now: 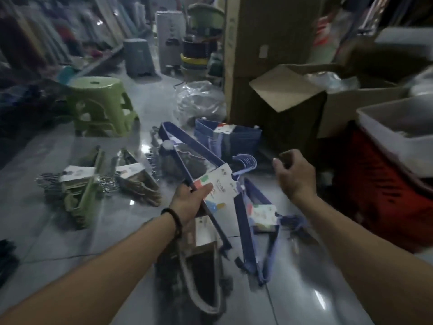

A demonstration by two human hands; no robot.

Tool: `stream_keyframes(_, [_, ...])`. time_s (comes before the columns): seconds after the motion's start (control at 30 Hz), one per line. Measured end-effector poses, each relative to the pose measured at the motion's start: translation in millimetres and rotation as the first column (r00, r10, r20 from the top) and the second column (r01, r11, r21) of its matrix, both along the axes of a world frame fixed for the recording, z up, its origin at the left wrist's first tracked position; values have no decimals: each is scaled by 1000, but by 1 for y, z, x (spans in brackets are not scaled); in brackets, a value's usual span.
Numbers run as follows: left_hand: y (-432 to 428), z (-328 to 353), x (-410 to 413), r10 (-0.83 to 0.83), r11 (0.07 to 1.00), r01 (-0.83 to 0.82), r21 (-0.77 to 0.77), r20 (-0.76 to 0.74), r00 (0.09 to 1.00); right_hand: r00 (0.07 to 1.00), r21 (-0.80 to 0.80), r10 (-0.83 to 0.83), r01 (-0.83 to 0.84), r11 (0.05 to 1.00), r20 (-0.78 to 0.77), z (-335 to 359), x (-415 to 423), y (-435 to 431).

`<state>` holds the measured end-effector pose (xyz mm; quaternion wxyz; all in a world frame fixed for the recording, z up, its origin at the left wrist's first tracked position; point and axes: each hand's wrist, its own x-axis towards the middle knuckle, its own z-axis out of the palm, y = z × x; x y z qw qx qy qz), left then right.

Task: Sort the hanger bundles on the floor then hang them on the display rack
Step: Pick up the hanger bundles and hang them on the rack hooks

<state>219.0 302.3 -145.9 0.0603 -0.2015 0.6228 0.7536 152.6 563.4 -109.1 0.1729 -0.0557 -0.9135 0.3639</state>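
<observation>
My left hand (pixel 191 202) grips a blue hanger bundle (pixel 187 148) by its white paper label, lifted above the floor. My right hand (pixel 295 174) hovers to the right with fingers loosely curled and nothing in it. A second blue bundle (pixel 255 231) lies on the floor below my right hand, and a third (pixel 229 137) lies against the cardboard box. A grey bundle (pixel 201 266) lies under my left wrist. A green bundle (pixel 84 195) and a brown bundle (pixel 138 179) lie to the left. No display rack is visible.
A green plastic stool (pixel 100 106) stands at the left and a grey stool (pixel 138 57) farther back. Tall cardboard boxes (pixel 269 55) rise behind the bundles. A red crate (pixel 386 195) with a white tub (pixel 398 127) sits at the right. A clear plastic bag (pixel 199 99) lies on the tiled floor.
</observation>
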Motion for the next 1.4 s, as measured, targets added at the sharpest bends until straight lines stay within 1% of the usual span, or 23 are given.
stream_keyframes(0.03, [21, -2, -8, -30, 1000, 30, 9, 21, 999, 991, -26, -77, 80, 996, 112, -4, -8, 26])
stream_keyframes(0.07, [40, -5, -16, -50, 999, 49, 23, 42, 998, 962, -77, -76, 100, 992, 262, -9, -10, 48])
stream_keyframes(0.13, [76, -11, -34, -115, 993, 112, 41, 76, 991, 876, -307, 80, 79, 949, 475, -23, -10, 78])
stream_keyframes(0.17, [94, -14, -43, -157, 987, 153, 45, 94, 983, 840, -451, 179, 85, 889, 512, -32, -10, 89])
stream_keyframes(0.23, [123, -20, -60, -241, 970, 236, 53, 134, 961, 817, -587, 242, 140, 797, 523, -50, -12, 108])
stream_keyframes(0.33, [152, -28, -80, -314, 949, 313, 34, 179, 933, 835, -606, 124, 278, 745, 535, -77, -28, 131])
stream_keyframes(0.43, [160, -29, -90, -386, 920, 393, 3, 196, 902, 808, -638, 45, 429, 640, 588, -96, -34, 143])
stream_keyframes(0.53, [159, -17, -96, -440, 891, 449, -60, 123, 890, 800, -684, 52, 475, 554, 598, -101, -41, 152])
stream_keyframes(0.63, [158, 6, -96, -480, 861, 455, -225, -67, 875, 818, -763, 94, 481, 433, 568, -82, -56, 162])
stream_keyframes(0.73, [158, 22, -89, -565, 798, 427, -425, -284, 774, 818, -773, 142, 450, 447, 558, -58, -72, 171])
stream_keyframes(0.8, [157, 21, -86, -671, 663, 304, -684, -362, 648, 790, -775, 222, 430, 462, 571, -52, -76, 173])
stream_keyframes(0.83, [156, 15, -85, -703, 604, 245, -758, -363, 611, 783, -792, 259, 429, 436, 566, -52, -74, 173])
stream_keyframes(0.87, [154, 7, -83, -681, 609, 216, -763, -363, 636, 790, -814, 278, 422, 399, 546, -54, -70, 171])
stream_keyframes(0.9, [152, -4, -79, -610, 686, 229, -691, -376, 697, 809, -829, 267, 412, 377, 523, -54, -65, 170])
stream_keyframes(0.93, [152, -13, -72, -448, 859, 280, -428, -368, 815, 830, -845, 249, 402, 353, 498, -56, -59, 168])
stream_keyframes(0.97, [152, -24, -66, -278, 960, 278, -44, -281, 919, 849, -863, 243, 382, 331, 470, -57, -53, 167])
stream_keyframes(1.0, [152, -37, -60, -227, 924, 252, 287, -119, 967, 868, -880, 240, 356, 314, 436, -59, -48, 166])
stream_keyframes(1.03, [152, -49, -55, -236, 846, 203, 493, 4, 972, 884, -888, 229, 327, 322, 408, -62, -44, 164])
stream_keyframes(1.1, [161, -67, -53, -281, 839, 206, 503, 78, 956, 900, -868, 206, 275, 413, 383, -69, -38, 160])
stream_keyframes(1.2, [185, -77, -54, -204, 936, 171, 308, 79, 976, 896, -765, 134, 274, 582, 423, -80, -37, 158])
stream_keyframes(1.23, [192, -81, -57, -149, 957, 118, 264, 103, 983, 886, -735, 89, 318, 600, 456, -86, -39, 158])
stream_keyframes(1.33, [202, -88, -67, -80, 993, 71, 99, 86, 993, 794, -654, -9, 506, 562, 607, -110, -43, 161])
stream_keyframes(1.4, [203, -95, -76, -89, 995, 92, -42, 71, 993, 753, -600, -6, 530, 600, 658, -134, -43, 161])
